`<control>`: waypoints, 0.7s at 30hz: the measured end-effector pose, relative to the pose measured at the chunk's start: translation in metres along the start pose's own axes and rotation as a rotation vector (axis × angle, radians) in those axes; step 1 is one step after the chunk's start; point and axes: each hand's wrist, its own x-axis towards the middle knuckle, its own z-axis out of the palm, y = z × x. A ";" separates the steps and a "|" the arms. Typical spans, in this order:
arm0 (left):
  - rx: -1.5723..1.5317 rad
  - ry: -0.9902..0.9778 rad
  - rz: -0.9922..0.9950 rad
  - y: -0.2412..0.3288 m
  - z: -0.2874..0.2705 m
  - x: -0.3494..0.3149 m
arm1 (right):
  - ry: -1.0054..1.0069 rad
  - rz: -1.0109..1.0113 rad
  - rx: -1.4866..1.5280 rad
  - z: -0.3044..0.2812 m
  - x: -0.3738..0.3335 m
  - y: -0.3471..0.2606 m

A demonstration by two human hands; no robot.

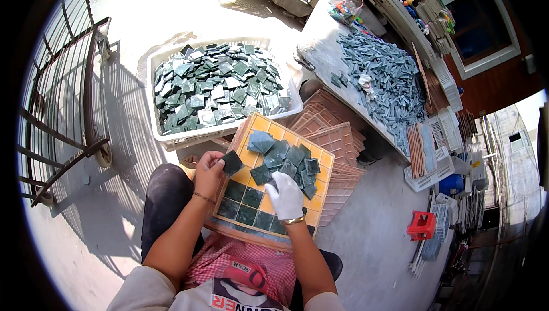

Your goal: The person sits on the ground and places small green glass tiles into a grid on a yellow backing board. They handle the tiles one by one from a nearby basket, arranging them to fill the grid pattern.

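Note:
A yellow gridded tray [325, 159] rests tilted on my lap. Its near cells hold dark green square tiles [247, 215] laid in rows, while a loose heap of similar tiles [294, 155] covers the far middle. My left hand [209, 172], bare, pinches one dark square tile [231, 163] by its edge over the tray's left side. In a white glove, my right hand [285, 197] is at the near edge of the heap with its fingers drawn together. Its fingertips reach close to a loose tile [261, 175]; whether they grip anything is hidden.
Beyond the tray stands a white plastic crate [166, 137] full of green tiles. Stacked brown gridded trays [337, 145] lie to the right, below a table [320, 48] heaped with narrow grey-green strips [380, 76]. A metal-barred cart [86, 99] is at left, a red stool [421, 226] at right.

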 end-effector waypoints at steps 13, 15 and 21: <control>-0.109 0.006 -0.012 0.017 -0.005 -0.001 | -0.245 0.156 0.287 -0.020 -0.001 0.038; -0.112 0.007 -0.028 0.017 -0.007 -0.001 | -0.341 0.126 0.233 -0.017 -0.010 0.043; -0.122 -0.011 -0.045 0.010 -0.010 0.000 | -0.250 0.188 0.088 -0.004 -0.039 0.031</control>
